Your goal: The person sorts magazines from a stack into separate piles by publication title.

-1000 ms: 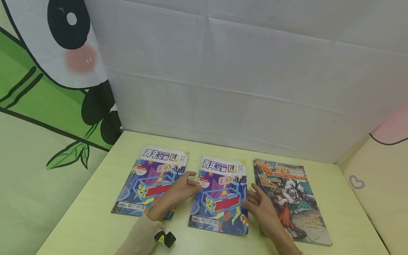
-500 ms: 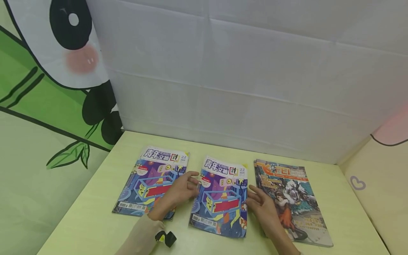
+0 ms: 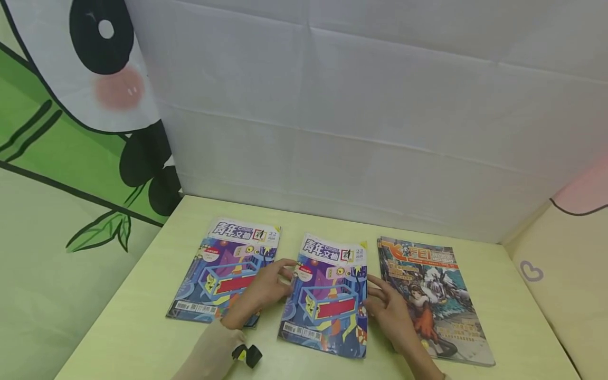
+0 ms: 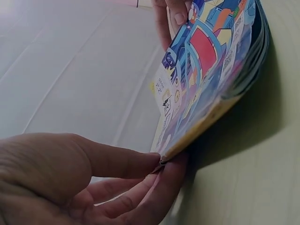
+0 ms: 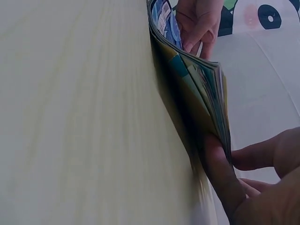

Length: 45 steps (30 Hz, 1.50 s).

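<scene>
The middle magazine (image 3: pixel 330 311), with a purple and blue cover, is held by both hands at its two long sides. My left hand (image 3: pixel 268 285) pinches its left edge, thumb on the cover and fingers beneath, as the left wrist view shows. My right hand (image 3: pixel 391 311) pinches the right edge, with a finger reaching under it. In the right wrist view the magazine (image 5: pixel 201 79) bends, its page edges fanned a little, over a dark shadow on the table. A matching magazine (image 3: pixel 209 264) lies to the left, partly behind my left forearm.
To the right lies a stack of magazines (image 3: pixel 446 295) with a comic-style cover, beside my right forearm. The pale wooden table (image 3: pixel 128 327) ends at a white sheet wall (image 3: pixel 332 132). A cartoon panel (image 3: pixel 95 158) hangs at the left.
My fingers have closed on the middle magazine's two sides. Its lower edge has come slightly nearer to me and tilted a little. The other magazines stay put.
</scene>
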Each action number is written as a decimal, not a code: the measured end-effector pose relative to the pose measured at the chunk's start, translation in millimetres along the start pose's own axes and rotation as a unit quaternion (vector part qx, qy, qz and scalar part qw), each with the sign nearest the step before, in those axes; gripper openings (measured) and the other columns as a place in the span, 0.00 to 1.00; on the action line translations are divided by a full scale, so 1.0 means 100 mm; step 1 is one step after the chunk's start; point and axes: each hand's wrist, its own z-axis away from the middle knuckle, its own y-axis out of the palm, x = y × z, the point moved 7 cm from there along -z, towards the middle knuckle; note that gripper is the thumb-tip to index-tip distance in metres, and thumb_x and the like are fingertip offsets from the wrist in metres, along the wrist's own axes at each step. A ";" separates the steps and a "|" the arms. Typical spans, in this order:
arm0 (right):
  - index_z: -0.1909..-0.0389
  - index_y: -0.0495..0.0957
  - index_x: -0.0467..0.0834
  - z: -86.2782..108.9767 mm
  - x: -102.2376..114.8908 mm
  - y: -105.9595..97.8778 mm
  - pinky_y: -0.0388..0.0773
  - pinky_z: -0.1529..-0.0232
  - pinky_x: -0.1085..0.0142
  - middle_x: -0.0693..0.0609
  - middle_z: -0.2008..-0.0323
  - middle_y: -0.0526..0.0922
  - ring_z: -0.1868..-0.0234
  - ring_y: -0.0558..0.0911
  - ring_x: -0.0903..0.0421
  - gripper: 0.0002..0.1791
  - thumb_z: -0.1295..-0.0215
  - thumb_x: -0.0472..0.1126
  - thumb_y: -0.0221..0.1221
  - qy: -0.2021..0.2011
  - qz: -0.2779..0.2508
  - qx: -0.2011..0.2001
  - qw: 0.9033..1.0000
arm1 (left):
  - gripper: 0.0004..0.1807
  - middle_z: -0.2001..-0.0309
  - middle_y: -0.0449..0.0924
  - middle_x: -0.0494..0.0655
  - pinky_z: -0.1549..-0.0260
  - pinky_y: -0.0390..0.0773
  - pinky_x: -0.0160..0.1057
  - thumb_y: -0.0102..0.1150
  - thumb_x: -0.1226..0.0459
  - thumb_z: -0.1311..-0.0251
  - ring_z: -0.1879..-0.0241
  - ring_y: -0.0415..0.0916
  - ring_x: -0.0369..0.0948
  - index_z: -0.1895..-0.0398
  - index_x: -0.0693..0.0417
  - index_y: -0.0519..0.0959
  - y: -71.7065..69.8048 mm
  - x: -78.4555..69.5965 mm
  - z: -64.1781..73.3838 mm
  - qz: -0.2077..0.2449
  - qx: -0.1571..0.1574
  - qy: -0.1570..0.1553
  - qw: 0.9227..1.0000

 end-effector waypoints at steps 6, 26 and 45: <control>0.20 0.72 0.39 0.01 0.02 -0.01 0.86 0.63 0.62 0.31 0.37 0.86 0.49 0.92 0.43 0.36 0.28 0.23 0.63 -0.001 -0.012 -0.010 1.000 | 0.36 0.56 0.86 0.51 0.62 0.86 0.44 0.68 0.81 0.43 0.64 0.84 0.43 0.27 0.64 0.77 -0.01 -0.02 0.00 -0.005 0.001 0.002 1.000; 0.19 0.72 0.39 0.04 0.31 0.26 0.92 0.63 0.58 0.32 0.36 0.85 0.55 0.94 0.49 0.36 0.27 0.21 0.61 -0.024 -0.097 -0.009 0.995 | 0.34 0.48 0.81 0.58 0.60 0.84 0.44 0.58 0.81 0.32 0.58 0.82 0.46 0.22 0.64 0.73 -0.40 -0.08 0.05 0.011 0.014 0.006 1.000; 0.19 0.71 0.39 -0.07 0.65 1.07 0.91 0.62 0.63 0.35 0.37 0.87 0.50 0.93 0.44 0.35 0.25 0.23 0.61 -0.057 -0.128 0.019 0.990 | 0.30 0.46 0.82 0.65 0.52 0.87 0.55 0.58 0.75 0.28 0.52 0.81 0.55 0.23 0.65 0.72 -1.17 0.07 0.11 -0.148 -0.048 0.000 0.988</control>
